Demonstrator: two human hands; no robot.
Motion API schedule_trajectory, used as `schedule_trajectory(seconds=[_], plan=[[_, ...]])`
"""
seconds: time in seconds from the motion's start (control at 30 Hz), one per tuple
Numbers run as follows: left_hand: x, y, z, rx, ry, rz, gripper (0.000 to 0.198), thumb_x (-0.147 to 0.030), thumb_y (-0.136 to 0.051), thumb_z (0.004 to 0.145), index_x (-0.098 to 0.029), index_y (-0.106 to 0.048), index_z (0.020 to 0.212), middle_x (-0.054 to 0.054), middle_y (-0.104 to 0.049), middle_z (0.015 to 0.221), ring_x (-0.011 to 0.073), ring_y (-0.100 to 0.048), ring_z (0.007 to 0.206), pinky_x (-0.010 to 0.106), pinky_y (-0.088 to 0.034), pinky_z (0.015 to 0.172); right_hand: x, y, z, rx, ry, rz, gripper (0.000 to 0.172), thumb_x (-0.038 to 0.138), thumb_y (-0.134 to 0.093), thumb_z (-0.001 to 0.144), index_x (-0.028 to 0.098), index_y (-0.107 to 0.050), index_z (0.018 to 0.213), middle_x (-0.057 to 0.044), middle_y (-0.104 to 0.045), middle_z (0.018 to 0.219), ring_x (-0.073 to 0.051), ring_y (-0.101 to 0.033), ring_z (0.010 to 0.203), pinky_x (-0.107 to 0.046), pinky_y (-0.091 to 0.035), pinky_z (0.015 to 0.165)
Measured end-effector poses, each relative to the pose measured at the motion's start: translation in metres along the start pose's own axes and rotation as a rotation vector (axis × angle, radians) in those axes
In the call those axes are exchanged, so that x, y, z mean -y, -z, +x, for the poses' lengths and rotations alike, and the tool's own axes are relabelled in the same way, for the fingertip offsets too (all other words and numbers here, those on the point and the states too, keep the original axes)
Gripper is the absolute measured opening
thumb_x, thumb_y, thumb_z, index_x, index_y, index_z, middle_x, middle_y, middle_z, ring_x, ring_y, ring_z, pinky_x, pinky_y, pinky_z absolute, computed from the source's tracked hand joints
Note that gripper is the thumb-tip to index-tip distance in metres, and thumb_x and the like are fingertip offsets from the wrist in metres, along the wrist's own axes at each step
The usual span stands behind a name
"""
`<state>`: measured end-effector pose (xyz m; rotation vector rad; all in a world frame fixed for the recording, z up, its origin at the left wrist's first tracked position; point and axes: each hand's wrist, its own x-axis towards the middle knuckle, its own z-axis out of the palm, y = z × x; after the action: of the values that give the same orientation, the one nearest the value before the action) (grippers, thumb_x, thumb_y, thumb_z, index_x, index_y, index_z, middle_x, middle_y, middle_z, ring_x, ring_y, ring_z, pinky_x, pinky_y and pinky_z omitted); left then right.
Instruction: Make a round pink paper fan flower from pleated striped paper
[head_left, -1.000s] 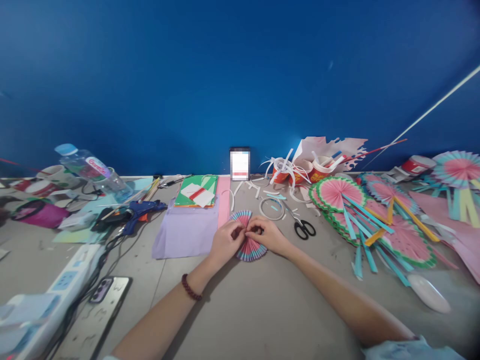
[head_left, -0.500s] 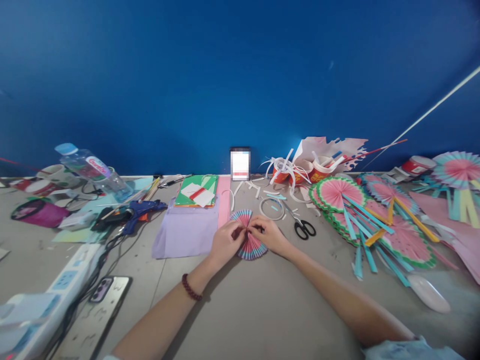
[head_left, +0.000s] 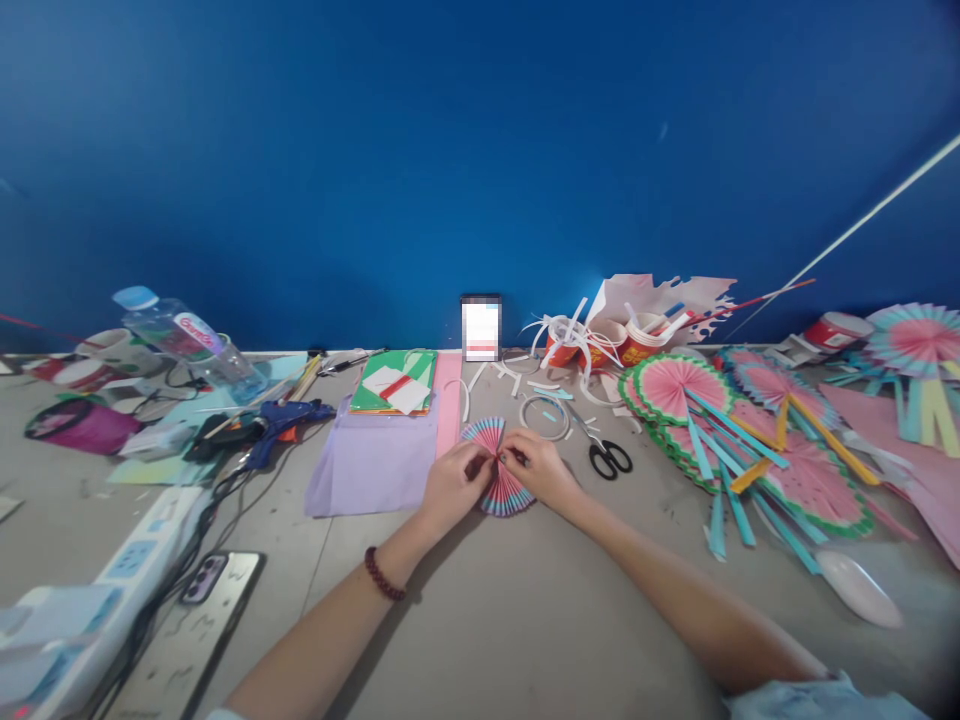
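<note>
A pleated paper fan (head_left: 507,496), pink with a blue edge, lies spread almost into a full round in the middle of the table. From its left side my left hand (head_left: 454,484) pinches it near the centre, fingers bent together. My right hand (head_left: 541,468) does the same from the right, fingertips close to those of the left. The fingers cover the fan's centre, so what exactly they grip there is partly hidden. Just right of the right hand lie scissors (head_left: 609,458) with black handles and a ring of clear tape (head_left: 545,416).
Purple paper (head_left: 367,465) and a green pack (head_left: 367,390) lie left of the fan. Farther left are a blue glue gun (head_left: 274,430), a bottle (head_left: 187,335), a power strip (head_left: 135,560) and a phone (head_left: 191,630). Finished watermelon fans (head_left: 679,385) and red cups (head_left: 600,350) stand right.
Both hands stay pinched at the fan's centre, with only slight finger movement. The fan's lower edge has risen a little. Everything else lies as before.
</note>
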<state>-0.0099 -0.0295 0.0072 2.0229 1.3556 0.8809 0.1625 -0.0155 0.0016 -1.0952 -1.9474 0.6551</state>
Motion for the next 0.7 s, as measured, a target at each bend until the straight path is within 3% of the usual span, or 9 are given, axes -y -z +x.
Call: schedule_trajectory(seconds=[0.33,0.6,0.7], plan=[[-0.002,0.001,-0.001,-0.001,0.027,-0.002,0.015,-0.028,-0.05,0.085,-0.02,-0.061,0.079,0.001,-0.061,0.074,0.0138,-0.053,0.067,0.026,-0.039,0.061,-0.003,0.0,0.0,-0.097,-0.092,0.03,0.014,0.013,-0.048,0.078,0.02,-0.058,0.071,-0.002,-0.058,0.075,-0.014,-0.053,0.068,-0.025,-0.042,0.062],[-0.006,0.003,-0.001,-0.012,0.028,0.005,0.014,-0.027,-0.051,0.085,-0.021,-0.062,0.079,0.001,-0.065,0.077,0.0136,-0.056,0.068,0.026,-0.041,0.062,-0.012,0.0,0.001,-0.104,-0.087,-0.037,0.015,0.014,-0.045,0.082,0.02,-0.055,0.072,-0.004,-0.058,0.075,-0.016,-0.055,0.07,-0.028,-0.045,0.067],[-0.003,0.002,-0.002,-0.022,-0.002,0.029,0.016,-0.029,-0.05,0.087,-0.021,-0.063,0.082,0.002,-0.067,0.081,0.0148,-0.058,0.072,0.027,-0.043,0.066,-0.016,0.0,0.001,-0.115,-0.187,0.034,0.013,0.018,-0.046,0.082,0.02,-0.053,0.072,-0.003,-0.057,0.072,-0.015,-0.057,0.064,-0.027,-0.047,0.06]])
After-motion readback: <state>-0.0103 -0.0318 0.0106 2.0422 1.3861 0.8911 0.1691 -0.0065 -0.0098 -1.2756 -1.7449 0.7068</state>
